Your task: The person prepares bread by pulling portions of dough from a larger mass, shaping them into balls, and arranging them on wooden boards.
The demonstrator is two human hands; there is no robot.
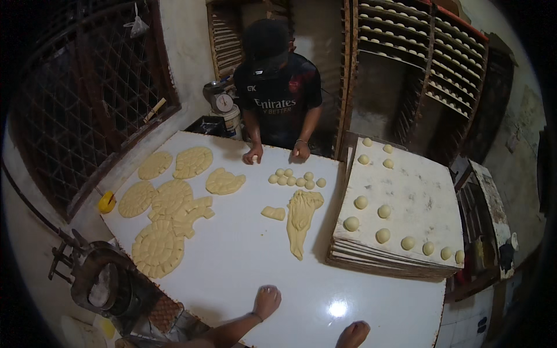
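Beyond the left fingers (273,296), the white table (238,243) bears dough rounds (172,199) leftward, a long dough piece (301,216) and dough balls (300,181) ahead, stacked boards (413,191) rightward.

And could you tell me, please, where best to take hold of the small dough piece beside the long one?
I'd pinch the small piece at its middle, across its narrower width, coming from above and the near side. It lies longer left to right, with mostly open table toward you, while the long dough sits close on its right.
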